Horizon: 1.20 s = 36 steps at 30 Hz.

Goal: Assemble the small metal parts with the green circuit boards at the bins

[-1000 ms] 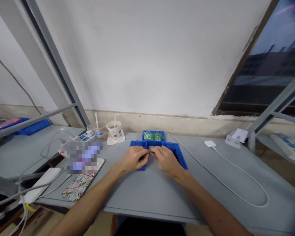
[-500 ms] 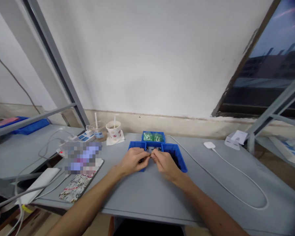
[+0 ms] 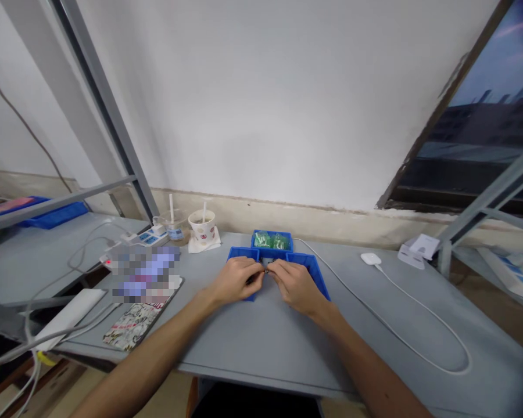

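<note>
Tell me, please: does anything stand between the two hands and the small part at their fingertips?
Nothing visible does. The left hand and right hand meet at the small part and pinch it. The blue bins lie partly hidden behind the hands.

No words, numbers or brands legible.
Too small or blurred to read: red lettering [image 3: 124, 326] on the patterned flat item [image 3: 136, 323], round red prints [image 3: 206, 236] on the paper cup [image 3: 199, 227], blue-and-white label [image 3: 175, 233] on the clear plastic cup [image 3: 184, 232].
</note>
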Each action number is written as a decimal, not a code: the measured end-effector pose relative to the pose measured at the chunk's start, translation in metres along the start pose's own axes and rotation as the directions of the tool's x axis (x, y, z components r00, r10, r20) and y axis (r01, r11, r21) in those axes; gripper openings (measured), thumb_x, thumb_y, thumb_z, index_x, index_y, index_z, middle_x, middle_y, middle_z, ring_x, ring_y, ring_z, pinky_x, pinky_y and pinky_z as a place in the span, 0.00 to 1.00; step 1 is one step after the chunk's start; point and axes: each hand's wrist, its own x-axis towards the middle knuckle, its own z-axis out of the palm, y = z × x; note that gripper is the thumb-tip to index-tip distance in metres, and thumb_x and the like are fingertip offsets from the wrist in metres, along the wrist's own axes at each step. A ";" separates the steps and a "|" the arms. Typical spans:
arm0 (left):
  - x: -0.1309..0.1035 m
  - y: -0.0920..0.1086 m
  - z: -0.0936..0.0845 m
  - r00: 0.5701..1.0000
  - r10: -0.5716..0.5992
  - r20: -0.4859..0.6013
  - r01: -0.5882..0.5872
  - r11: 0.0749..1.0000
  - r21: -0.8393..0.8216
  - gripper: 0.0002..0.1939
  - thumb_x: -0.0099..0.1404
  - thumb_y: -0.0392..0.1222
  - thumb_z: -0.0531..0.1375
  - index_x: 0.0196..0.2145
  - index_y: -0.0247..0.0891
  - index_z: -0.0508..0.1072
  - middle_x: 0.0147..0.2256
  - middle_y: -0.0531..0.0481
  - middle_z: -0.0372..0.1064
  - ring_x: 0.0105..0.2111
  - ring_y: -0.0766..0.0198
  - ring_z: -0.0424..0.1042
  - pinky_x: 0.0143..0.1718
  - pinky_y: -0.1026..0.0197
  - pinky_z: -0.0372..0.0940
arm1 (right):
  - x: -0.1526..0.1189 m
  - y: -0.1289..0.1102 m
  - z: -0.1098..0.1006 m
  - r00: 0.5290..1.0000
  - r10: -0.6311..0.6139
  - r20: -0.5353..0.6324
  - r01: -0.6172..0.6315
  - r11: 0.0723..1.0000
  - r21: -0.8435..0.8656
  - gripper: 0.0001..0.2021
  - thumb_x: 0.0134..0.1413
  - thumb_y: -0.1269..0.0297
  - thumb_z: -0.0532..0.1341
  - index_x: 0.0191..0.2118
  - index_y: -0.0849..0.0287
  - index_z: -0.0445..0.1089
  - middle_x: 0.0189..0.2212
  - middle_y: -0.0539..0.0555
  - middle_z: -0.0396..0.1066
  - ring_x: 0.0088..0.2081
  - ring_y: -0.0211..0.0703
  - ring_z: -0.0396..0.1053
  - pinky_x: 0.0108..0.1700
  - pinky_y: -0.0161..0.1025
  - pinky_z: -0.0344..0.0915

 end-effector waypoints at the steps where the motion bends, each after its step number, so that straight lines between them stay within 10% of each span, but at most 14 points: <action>1: -0.001 0.000 0.000 1.000 0.003 0.004 -0.003 1.000 -0.009 0.10 0.71 0.36 0.54 0.33 0.37 0.73 0.25 0.51 0.68 0.26 0.65 0.67 0.32 0.61 0.61 | 0.000 0.000 0.001 1.000 0.000 0.002 0.000 1.000 -0.001 0.11 0.72 0.69 0.49 0.44 0.60 0.69 0.34 0.55 0.72 0.35 0.44 0.70 0.38 0.39 0.64; 13: -0.001 0.000 0.002 0.997 0.070 -0.017 -0.071 0.996 -0.054 0.10 0.70 0.34 0.54 0.33 0.37 0.74 0.24 0.52 0.69 0.26 0.66 0.67 0.32 0.62 0.60 | -0.004 -0.019 0.008 0.953 0.295 0.071 -0.304 0.921 0.245 0.17 0.73 0.64 0.48 0.30 0.55 0.61 0.25 0.49 0.68 0.26 0.39 0.65 0.31 0.36 0.55; 23: -0.001 -0.032 -0.023 0.974 -0.204 -0.099 0.218 0.963 0.157 0.18 0.72 0.38 0.51 0.24 0.37 0.67 0.22 0.53 0.59 0.26 0.64 0.61 0.34 0.58 0.56 | -0.005 0.010 0.005 0.924 0.375 -0.081 -0.371 0.927 0.054 0.15 0.73 0.65 0.50 0.32 0.56 0.67 0.29 0.51 0.73 0.33 0.43 0.68 0.40 0.40 0.56; 30: -0.005 -0.041 -0.014 0.970 -0.221 -0.100 0.237 0.955 0.179 0.25 0.78 0.41 0.45 0.22 0.37 0.65 0.21 0.52 0.61 0.23 0.65 0.60 0.35 0.57 0.56 | 0.013 0.017 0.013 0.955 0.256 0.149 -0.211 0.941 -0.264 0.08 0.65 0.74 0.58 0.41 0.59 0.75 0.37 0.57 0.77 0.43 0.50 0.70 0.46 0.45 0.58; 36: -0.007 -0.033 -0.011 0.985 -0.154 -0.083 0.163 0.980 0.116 0.24 0.78 0.41 0.48 0.22 0.38 0.64 0.18 0.54 0.62 0.19 0.67 0.55 0.30 0.58 0.53 | 0.030 0.006 0.020 0.879 0.247 0.408 -0.056 0.902 -0.427 0.07 0.54 0.78 0.63 0.36 0.61 0.77 0.36 0.62 0.78 0.45 0.55 0.72 0.53 0.51 0.58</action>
